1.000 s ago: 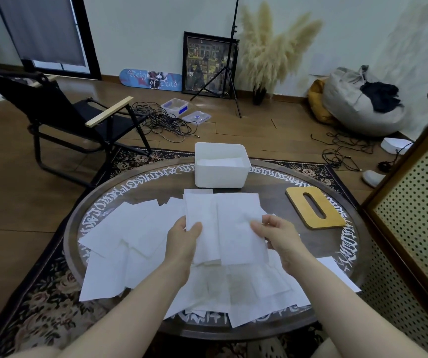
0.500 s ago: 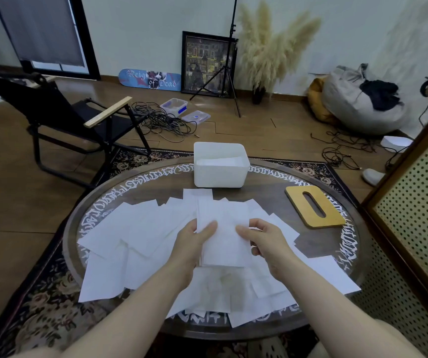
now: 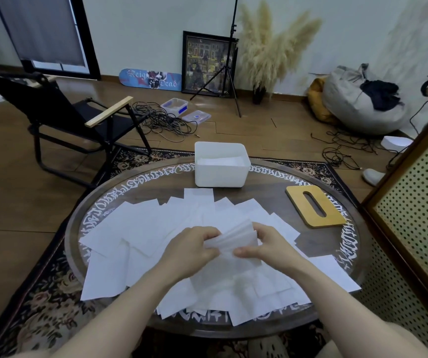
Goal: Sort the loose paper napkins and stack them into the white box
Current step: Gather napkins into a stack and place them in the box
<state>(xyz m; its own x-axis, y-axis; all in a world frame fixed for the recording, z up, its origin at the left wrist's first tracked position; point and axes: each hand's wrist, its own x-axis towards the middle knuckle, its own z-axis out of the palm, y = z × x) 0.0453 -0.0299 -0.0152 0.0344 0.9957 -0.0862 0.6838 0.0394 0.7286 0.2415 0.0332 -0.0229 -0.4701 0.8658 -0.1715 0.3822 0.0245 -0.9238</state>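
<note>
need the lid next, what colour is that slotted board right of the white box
Yellowish tan, like light wood, with a dark oval slot; the slotted board shows clearly in the head view.

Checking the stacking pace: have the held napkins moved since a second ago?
Yes. The held napkins dropped toward the person, away from the white box.

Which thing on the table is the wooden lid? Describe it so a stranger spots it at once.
Start at the round table with white lettering round its rim, and look to its right side, past the white box. There lies the wooden lid, flat and apart from the loose napkins. It alone is yellow-brown, with a long slot through its middle.
</note>
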